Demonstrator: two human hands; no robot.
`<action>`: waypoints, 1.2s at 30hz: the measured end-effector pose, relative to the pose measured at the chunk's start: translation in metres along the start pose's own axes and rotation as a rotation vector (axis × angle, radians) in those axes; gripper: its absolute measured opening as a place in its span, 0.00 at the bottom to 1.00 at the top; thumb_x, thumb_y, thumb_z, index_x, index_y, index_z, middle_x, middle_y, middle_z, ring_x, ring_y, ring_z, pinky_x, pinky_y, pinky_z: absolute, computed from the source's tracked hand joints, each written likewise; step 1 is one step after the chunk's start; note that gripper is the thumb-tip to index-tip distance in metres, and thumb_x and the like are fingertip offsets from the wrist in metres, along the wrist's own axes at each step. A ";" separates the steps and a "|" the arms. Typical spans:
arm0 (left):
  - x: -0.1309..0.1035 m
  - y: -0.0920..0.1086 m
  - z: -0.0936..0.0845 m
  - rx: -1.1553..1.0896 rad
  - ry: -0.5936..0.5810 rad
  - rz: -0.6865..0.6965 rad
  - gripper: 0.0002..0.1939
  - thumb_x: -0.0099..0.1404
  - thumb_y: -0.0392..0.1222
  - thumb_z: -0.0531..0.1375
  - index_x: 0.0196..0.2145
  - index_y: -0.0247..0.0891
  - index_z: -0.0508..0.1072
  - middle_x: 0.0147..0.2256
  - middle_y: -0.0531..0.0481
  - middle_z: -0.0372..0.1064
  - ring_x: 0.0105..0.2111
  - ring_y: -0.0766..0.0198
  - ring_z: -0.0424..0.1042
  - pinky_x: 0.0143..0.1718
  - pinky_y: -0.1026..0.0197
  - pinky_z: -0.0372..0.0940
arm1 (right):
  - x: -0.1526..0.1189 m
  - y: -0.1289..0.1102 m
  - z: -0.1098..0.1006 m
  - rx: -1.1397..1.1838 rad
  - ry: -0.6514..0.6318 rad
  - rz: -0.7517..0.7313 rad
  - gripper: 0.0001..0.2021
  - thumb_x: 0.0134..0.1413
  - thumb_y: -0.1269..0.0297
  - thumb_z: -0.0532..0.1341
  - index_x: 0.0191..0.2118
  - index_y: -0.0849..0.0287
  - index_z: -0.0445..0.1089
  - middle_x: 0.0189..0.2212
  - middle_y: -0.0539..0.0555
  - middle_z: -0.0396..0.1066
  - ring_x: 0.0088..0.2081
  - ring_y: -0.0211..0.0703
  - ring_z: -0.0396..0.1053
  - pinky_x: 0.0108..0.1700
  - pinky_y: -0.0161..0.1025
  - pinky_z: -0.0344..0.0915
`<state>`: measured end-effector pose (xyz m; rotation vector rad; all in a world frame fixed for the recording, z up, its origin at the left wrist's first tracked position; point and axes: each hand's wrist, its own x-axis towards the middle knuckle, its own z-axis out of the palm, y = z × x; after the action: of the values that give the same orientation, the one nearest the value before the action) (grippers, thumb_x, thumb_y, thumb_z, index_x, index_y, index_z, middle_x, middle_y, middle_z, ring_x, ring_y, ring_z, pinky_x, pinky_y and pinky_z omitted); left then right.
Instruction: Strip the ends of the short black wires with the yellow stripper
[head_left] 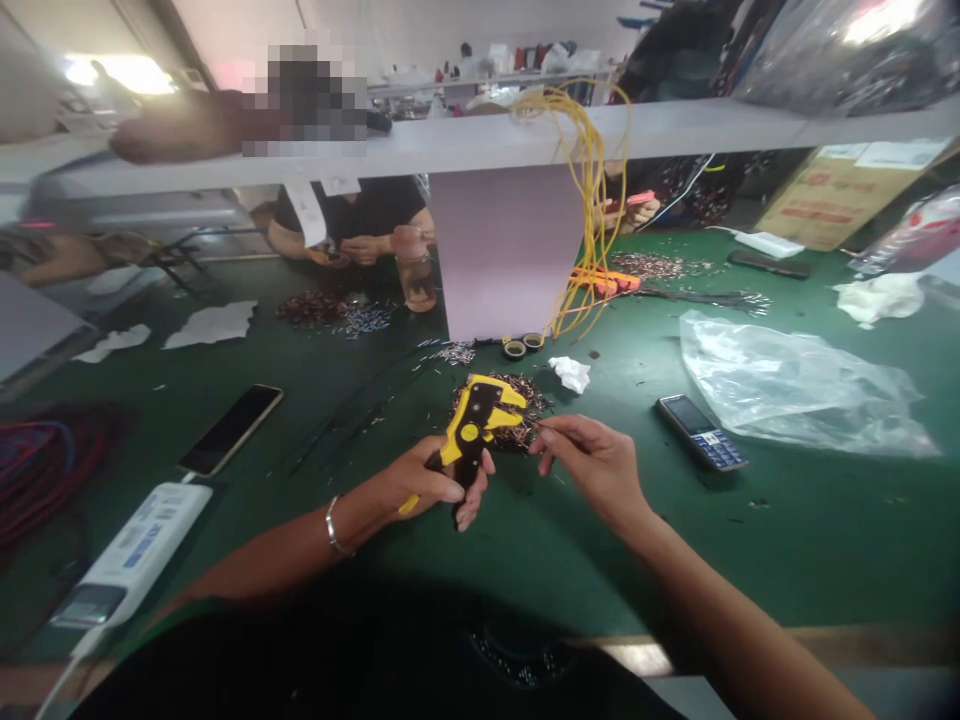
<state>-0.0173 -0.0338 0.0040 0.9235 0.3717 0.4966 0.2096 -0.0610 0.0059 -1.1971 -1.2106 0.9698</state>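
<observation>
A yellow and black wire stripper [471,430] is gripped in my left hand [435,478], its jaws pointing up and to the right. Just right of the jaws, my right hand [596,462] pinches something thin and dark, apparently a short wire, too small to make out clearly. Behind and beneath the tool lies a pile of small copper-coloured wire pieces [529,392] on the green table [480,585]. Thumb and forefinger of my right hand are pressed together. The fingers of my left hand wrap round the handles.
A smartphone [232,430] and white power strip [135,555] lie left; a keypad phone [701,433] and plastic bag [802,385] lie right. Yellow wires [592,190] hang from the shelf [465,145]. Beyond the divider [510,255] are other people's hands and a jar [415,272].
</observation>
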 end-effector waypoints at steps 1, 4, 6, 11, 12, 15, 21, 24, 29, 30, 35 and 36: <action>0.000 0.000 0.000 0.007 -0.005 0.009 0.22 0.50 0.38 0.68 0.43 0.30 0.71 0.28 0.48 0.70 0.25 0.62 0.70 0.29 0.55 0.69 | 0.000 -0.001 0.000 -0.004 0.007 -0.009 0.05 0.48 0.63 0.64 0.29 0.58 0.75 0.21 0.50 0.76 0.17 0.38 0.70 0.24 0.38 0.69; 0.001 -0.001 -0.002 0.032 -0.036 0.017 0.24 0.51 0.39 0.68 0.45 0.31 0.71 0.31 0.46 0.70 0.28 0.60 0.71 0.31 0.54 0.69 | 0.000 -0.004 -0.001 -0.031 0.018 -0.031 0.04 0.48 0.64 0.64 0.28 0.57 0.76 0.21 0.49 0.76 0.18 0.38 0.71 0.25 0.39 0.70; 0.001 -0.001 -0.003 0.045 -0.049 0.017 0.24 0.51 0.40 0.67 0.46 0.31 0.71 0.31 0.45 0.70 0.28 0.59 0.71 0.32 0.53 0.69 | -0.001 -0.005 -0.002 -0.045 0.029 -0.043 0.05 0.48 0.64 0.64 0.27 0.57 0.77 0.21 0.49 0.76 0.18 0.38 0.71 0.25 0.39 0.70; 0.000 -0.001 -0.003 0.050 -0.046 0.031 0.23 0.53 0.40 0.66 0.47 0.30 0.71 0.32 0.44 0.69 0.29 0.59 0.71 0.32 0.53 0.68 | -0.002 -0.005 -0.003 -0.021 0.062 -0.073 0.04 0.49 0.66 0.64 0.27 0.57 0.77 0.21 0.49 0.76 0.18 0.38 0.70 0.25 0.39 0.70; 0.000 0.000 -0.003 0.050 -0.048 0.032 0.23 0.53 0.39 0.66 0.47 0.30 0.70 0.32 0.45 0.69 0.29 0.59 0.71 0.33 0.53 0.68 | -0.001 -0.005 -0.003 -0.022 0.063 -0.074 0.04 0.49 0.66 0.64 0.27 0.57 0.77 0.21 0.49 0.76 0.18 0.37 0.70 0.25 0.39 0.70; 0.000 0.000 -0.002 0.047 -0.054 0.025 0.23 0.54 0.40 0.66 0.47 0.30 0.70 0.31 0.45 0.69 0.29 0.59 0.71 0.33 0.53 0.68 | -0.001 -0.005 -0.002 -0.036 0.059 -0.074 0.05 0.49 0.66 0.64 0.27 0.57 0.78 0.21 0.49 0.76 0.18 0.37 0.70 0.25 0.39 0.70; 0.000 -0.001 -0.001 0.044 -0.043 0.013 0.22 0.54 0.41 0.65 0.46 0.30 0.70 0.31 0.45 0.68 0.29 0.59 0.71 0.32 0.53 0.69 | -0.002 -0.004 -0.002 -0.043 0.035 -0.081 0.05 0.49 0.66 0.64 0.28 0.57 0.78 0.21 0.49 0.76 0.18 0.38 0.71 0.25 0.39 0.70; -0.001 -0.002 -0.002 0.033 -0.046 0.009 0.21 0.55 0.41 0.65 0.46 0.29 0.71 0.32 0.43 0.69 0.29 0.58 0.72 0.33 0.53 0.69 | -0.002 -0.003 -0.003 -0.044 0.030 -0.085 0.05 0.49 0.66 0.64 0.28 0.57 0.78 0.21 0.49 0.76 0.18 0.38 0.71 0.26 0.39 0.70; -0.002 -0.004 -0.004 0.038 -0.049 0.009 0.21 0.57 0.42 0.64 0.46 0.28 0.71 0.33 0.42 0.69 0.29 0.58 0.71 0.33 0.52 0.69 | -0.002 -0.002 -0.003 -0.055 0.020 -0.089 0.05 0.50 0.67 0.64 0.28 0.57 0.78 0.22 0.49 0.76 0.19 0.37 0.71 0.27 0.38 0.70; -0.002 -0.004 -0.004 0.037 -0.050 0.009 0.21 0.57 0.42 0.64 0.46 0.28 0.71 0.33 0.42 0.69 0.29 0.58 0.71 0.33 0.52 0.69 | -0.002 -0.002 -0.003 -0.056 0.017 -0.090 0.05 0.50 0.67 0.63 0.28 0.57 0.78 0.22 0.49 0.76 0.19 0.36 0.71 0.27 0.38 0.69; -0.001 -0.002 -0.002 0.039 -0.040 0.016 0.19 0.58 0.42 0.64 0.45 0.28 0.72 0.32 0.43 0.69 0.29 0.58 0.71 0.32 0.53 0.69 | -0.002 -0.003 -0.002 -0.057 0.016 -0.088 0.05 0.50 0.67 0.64 0.28 0.57 0.78 0.21 0.49 0.76 0.18 0.37 0.71 0.26 0.37 0.69; -0.001 -0.002 -0.001 0.041 -0.037 0.018 0.19 0.58 0.41 0.64 0.45 0.28 0.72 0.32 0.43 0.69 0.28 0.58 0.71 0.32 0.53 0.69 | -0.002 -0.003 -0.002 -0.062 0.017 -0.088 0.05 0.50 0.67 0.64 0.28 0.57 0.78 0.21 0.49 0.76 0.19 0.37 0.71 0.26 0.37 0.69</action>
<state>-0.0184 -0.0343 0.0017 0.9752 0.3414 0.4895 0.2115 -0.0639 0.0085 -1.1881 -1.2772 0.8612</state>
